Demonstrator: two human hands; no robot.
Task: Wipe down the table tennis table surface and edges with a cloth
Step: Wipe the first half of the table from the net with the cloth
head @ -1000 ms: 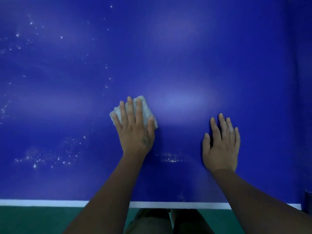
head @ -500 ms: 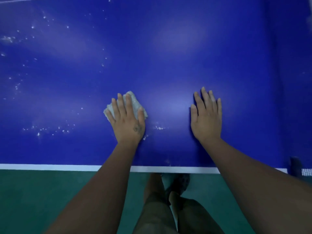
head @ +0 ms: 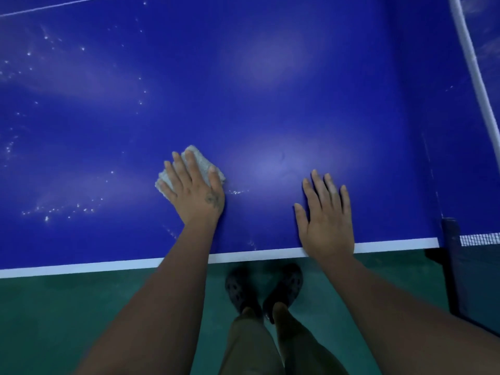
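Left hand (head: pixel 194 193): fingers straight, slightly spread, pressing flat on a pale grey folded cloth (head: pixel 201 161), well in from the white edge stripe (head: pixel 108 265) of the blue table tennis table (head: pixel 270 90). Right hand (head: pixel 326 215): flat, fingers spread, heel on the stripe. White specks (head: pixel 62 211): in from the stripe. Dark perforated clogs (head: pixel 263 288), green floor (head: pixel 81 320): outside the stripe.

A small pale cloth (head: pixel 204 163) lay bunched on the blue table (head: pixel 270 77). White specks (head: pixel 62 210) dotted the surface left of it.
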